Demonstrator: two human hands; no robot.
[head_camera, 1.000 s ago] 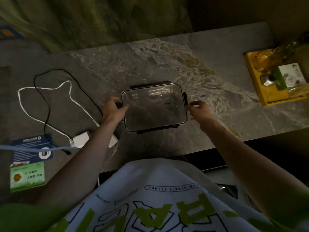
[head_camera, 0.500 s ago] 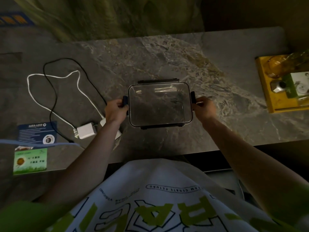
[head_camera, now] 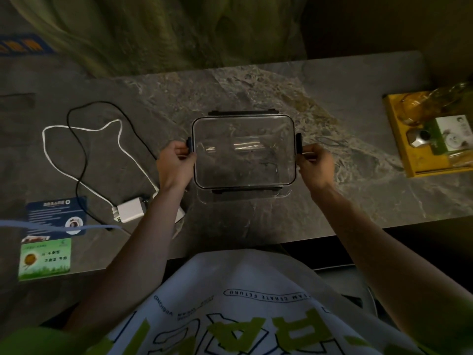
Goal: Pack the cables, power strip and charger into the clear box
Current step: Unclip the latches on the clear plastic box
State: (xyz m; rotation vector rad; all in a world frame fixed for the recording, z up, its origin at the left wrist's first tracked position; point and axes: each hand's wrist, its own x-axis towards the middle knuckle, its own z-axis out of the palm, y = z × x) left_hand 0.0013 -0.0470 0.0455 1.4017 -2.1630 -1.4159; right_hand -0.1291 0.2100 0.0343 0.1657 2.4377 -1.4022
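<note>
Lying nearest on the bench [head_camera: 358, 196], left of the box [head_camera: 204, 198], the charger [head_camera: 130, 212] and white cable [head_camera: 64, 170] cross a black cable [head_camera: 82, 155]; nothing is packed yet. Further out, the left hand [head_camera: 175, 163] and right hand [head_camera: 316, 163] each pinch a side clasp of the lid [head_camera: 243, 149], which looks lifted just off the base. An uneven pull could tilt it, snag a clasp or drag the light box along. The left forearm hangs over the charger and might sweep it off the edge.

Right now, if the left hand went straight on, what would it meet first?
The black side latch of the clear box: the left hand seems to pinch it, so nothing lies between.
</note>
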